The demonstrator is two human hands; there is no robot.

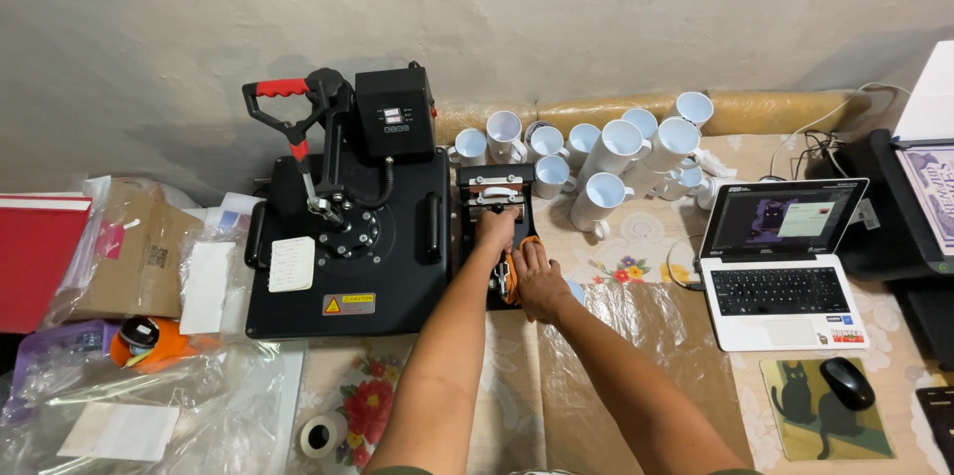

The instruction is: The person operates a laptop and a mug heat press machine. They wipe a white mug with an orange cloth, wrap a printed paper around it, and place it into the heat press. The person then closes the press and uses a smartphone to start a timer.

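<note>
So, both hands are down at the small mug press attachment [494, 237] that sits on the surface just right of the big black heat press [348, 237]. The left hand [494, 233] is laid flat on the middle of the attachment, fingers curled loosely over it, more pressing or steadying than really gripping. The right hand [537, 281] is just beside it at the near end, closed around something orange [519, 271] (looks like a cloth or the heating wrap, can't tell which from this angle). If there's a mug inside the clamp, the hands hide it, so I can't say whether it's loaded.

As for progress, I'd guess it's early. The bunch of white mugs [606, 162] behind the attachment all look plain from here, with pale blue insides and no print that I can make out. The clamp handle on the big press stands raised at the back. The laptop [780, 256] to the right is open with a purple design on screen, mouse [848, 383] on its cat mousepad nearby. A roll of tape [320, 434] lies at the near edge among plastic bags. So: gear set out, mugs waiting, the actual pressing mostly not done yet by the look of it.
</note>
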